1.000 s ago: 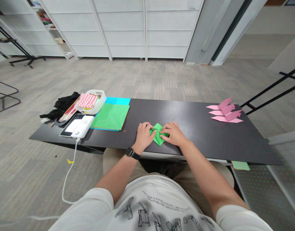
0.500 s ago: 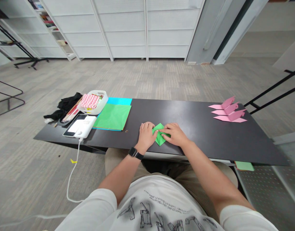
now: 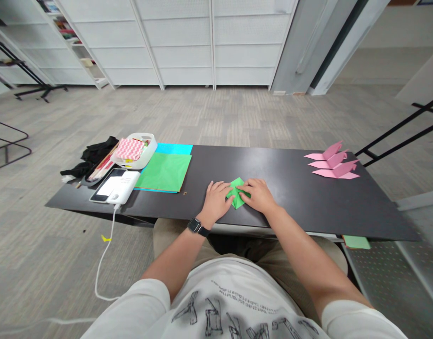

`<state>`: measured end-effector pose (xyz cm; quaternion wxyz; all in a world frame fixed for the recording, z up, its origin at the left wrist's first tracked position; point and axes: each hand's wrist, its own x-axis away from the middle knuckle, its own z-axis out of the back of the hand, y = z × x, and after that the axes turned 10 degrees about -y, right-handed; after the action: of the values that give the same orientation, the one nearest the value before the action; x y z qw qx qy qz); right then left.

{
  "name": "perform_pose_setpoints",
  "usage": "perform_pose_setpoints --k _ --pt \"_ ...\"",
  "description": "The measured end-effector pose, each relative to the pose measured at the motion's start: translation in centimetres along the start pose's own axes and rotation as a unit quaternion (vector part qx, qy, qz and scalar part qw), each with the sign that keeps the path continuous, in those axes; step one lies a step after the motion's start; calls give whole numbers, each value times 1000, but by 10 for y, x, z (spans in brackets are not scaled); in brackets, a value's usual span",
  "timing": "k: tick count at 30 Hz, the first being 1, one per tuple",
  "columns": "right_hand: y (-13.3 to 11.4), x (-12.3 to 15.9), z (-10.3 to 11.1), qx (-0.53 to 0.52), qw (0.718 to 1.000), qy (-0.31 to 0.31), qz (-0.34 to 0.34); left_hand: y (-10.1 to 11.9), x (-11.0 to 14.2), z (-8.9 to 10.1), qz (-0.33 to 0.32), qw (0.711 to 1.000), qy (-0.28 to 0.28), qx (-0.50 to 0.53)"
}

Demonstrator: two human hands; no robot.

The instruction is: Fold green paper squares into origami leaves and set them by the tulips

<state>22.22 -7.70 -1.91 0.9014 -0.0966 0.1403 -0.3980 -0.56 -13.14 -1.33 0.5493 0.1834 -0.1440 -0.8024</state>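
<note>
Green paper [image 3: 236,199]: shifted slightly farther from the near table edge and to the right since half a second earlier, with both hands following it.
Paper's place: it lay flat on the dark table [image 3: 273,188], in front of the person and between the hands.
Left hand [image 3: 217,201]: its fingers were loosely extended, thumb apart from forefinger, tips resting on the paper's left side; whether they pinched an edge, I could not tell.
Right hand [image 3: 259,195]: its fingers were half curled, thumb and forefinger slightly parted over the paper's right side; a grip could not be made out.
Folding done: the paper already had a small diamond outline with creases showing.
Folding left: it looked partway through, still flat, without the raised shapes of the three pink paper birds [image 3: 330,162] at far right; the number of remaining folds was unclear.
Green sheets [image 3: 165,172]: these lay unfolded at left, over blue paper [image 3: 175,149].
</note>
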Motion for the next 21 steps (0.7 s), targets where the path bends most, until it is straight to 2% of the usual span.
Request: perform_pose_setpoints --k 14,21 --pt "-5 -3 -2 44 998 6 -42 5 -1 -1 -13 999 -11 -41" --pt "-3 -4 -3 32 999 13 -17 8 -1 3 -29 998 -21 -46"
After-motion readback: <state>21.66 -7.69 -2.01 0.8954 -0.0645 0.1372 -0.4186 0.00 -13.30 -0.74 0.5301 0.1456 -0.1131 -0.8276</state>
